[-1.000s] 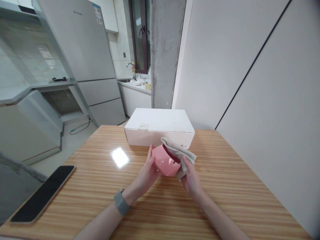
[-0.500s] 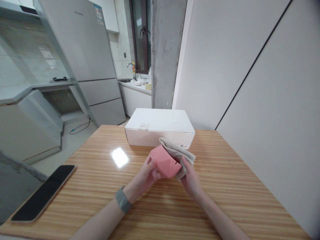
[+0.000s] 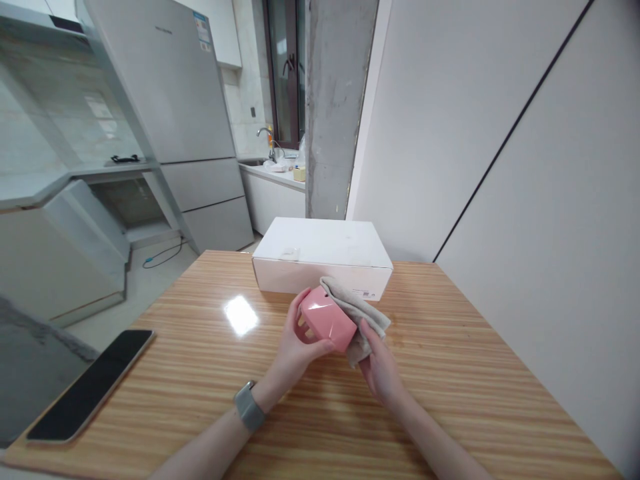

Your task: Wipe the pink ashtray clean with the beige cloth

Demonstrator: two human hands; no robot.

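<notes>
A glossy pink faceted object, bowl-like in shape (image 3: 327, 321), is held tilted above the table, in front of the white box. My left hand (image 3: 299, 343) grips it from the left, thumb along its lower edge and fingers round its far side. A grey cloth (image 3: 356, 308) lies folded against its right side and partly hides it. My right hand (image 3: 379, 360) pinches the cloth, thumb on top, pressing it to the pink object. What the cloth covers on the inner side cannot be seen.
The white box (image 3: 320, 241) stands at the back of the wooden table (image 3: 475, 373). A dark flat tablet-like slab (image 3: 93, 385) lies at the left edge. A pale wall (image 3: 560, 220) borders the right side; a fridge (image 3: 195, 100) and a sink counter are beyond.
My left hand has shifted its grip, thumb now along the lower edge. The pink object has turned, so a notch at its right end is out of sight. The cloth stays against it.
</notes>
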